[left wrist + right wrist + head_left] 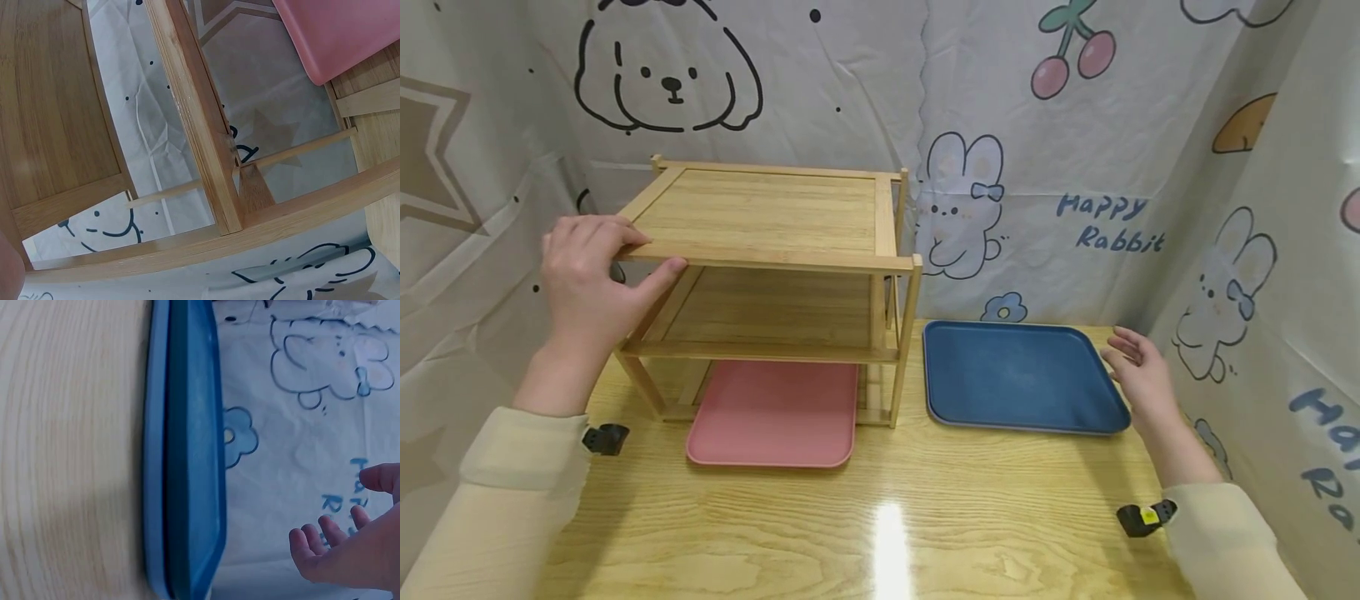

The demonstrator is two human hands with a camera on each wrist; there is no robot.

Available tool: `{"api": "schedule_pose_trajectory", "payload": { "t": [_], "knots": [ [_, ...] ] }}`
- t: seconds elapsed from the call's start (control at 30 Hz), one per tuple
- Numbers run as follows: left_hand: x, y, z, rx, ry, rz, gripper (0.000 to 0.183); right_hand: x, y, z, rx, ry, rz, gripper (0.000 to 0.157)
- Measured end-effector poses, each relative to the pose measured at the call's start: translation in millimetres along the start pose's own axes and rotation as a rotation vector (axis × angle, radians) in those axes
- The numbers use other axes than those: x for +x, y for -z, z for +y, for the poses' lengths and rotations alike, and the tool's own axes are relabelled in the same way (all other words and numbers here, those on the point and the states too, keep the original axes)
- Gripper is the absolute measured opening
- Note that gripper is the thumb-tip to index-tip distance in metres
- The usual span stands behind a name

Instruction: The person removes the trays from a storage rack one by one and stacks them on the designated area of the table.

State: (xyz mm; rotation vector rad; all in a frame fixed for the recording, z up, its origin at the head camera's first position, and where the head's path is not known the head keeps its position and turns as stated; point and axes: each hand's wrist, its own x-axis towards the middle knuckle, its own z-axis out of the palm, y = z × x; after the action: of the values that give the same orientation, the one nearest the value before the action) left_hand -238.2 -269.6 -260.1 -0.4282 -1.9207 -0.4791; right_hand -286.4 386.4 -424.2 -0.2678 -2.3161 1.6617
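My left hand [583, 271] grips the near left corner of a wooden shelf rack [760, 260], fingers over the top board and thumb along the front edge. In the left wrist view the rack's side frame [197, 119] fills the middle. A pink tray [775, 417] lies under the lower shelf, its front part sticking out onto the table. Beside the right short end of a dark blue tray [1022, 375], my right hand [1138, 375] hovers with loosely bent fingers, holding nothing. In the right wrist view a lighter blue edge [156, 450] runs beneath the dark blue tray.
The wood-grain table [760, 533] stretches in front of the rack and trays. Behind and on both sides hang printed cloth walls [865, 92], close to the rack's left side and to my right hand. Corner posts [907, 342] carry the rack's shelves.
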Motion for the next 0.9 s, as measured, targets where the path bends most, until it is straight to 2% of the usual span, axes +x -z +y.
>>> {"api": "schedule_pose_trajectory", "payload": {
  "t": [0.03, 0.2, 0.27, 0.37, 0.5, 0.73, 0.9],
  "knots": [
    [0.0, 0.0, -0.1, 0.002, 0.001, 0.0, 0.056, -6, -1.8, -7, 0.038, 0.015, -0.011, 0.053],
    [-0.1, 0.0, -0.6, 0.005, 0.005, 0.003, 0.056, -50, -18.9, -65, 0.053, 0.039, -0.052, 0.056],
    [-0.1, -0.1, -0.6, 0.004, 0.007, 0.004, 0.055, -68, -25.5, -89, 0.003, 0.05, -0.087, 0.059],
    [-0.2, -0.4, -0.6, 0.002, 0.008, 0.005, 0.055, -85, -32.7, -109, 0.01, 0.079, -0.125, 0.06],
    [-0.2, -0.9, -0.6, -0.001, 0.007, 0.009, 0.055, -99, -40.8, -121, 0.016, 0.115, -0.16, 0.06],
    [-0.5, -1.4, -1.1, -0.006, 0.008, 0.008, 0.055, -121, -55.1, -135, 0.209, 0.208, -0.205, 0.056],
    [-0.9, -1.8, -1.5, -0.01, 0.004, 0.011, 0.056, -135, -66.4, -144, 0.269, 0.242, -0.233, 0.057]
  ]
}}
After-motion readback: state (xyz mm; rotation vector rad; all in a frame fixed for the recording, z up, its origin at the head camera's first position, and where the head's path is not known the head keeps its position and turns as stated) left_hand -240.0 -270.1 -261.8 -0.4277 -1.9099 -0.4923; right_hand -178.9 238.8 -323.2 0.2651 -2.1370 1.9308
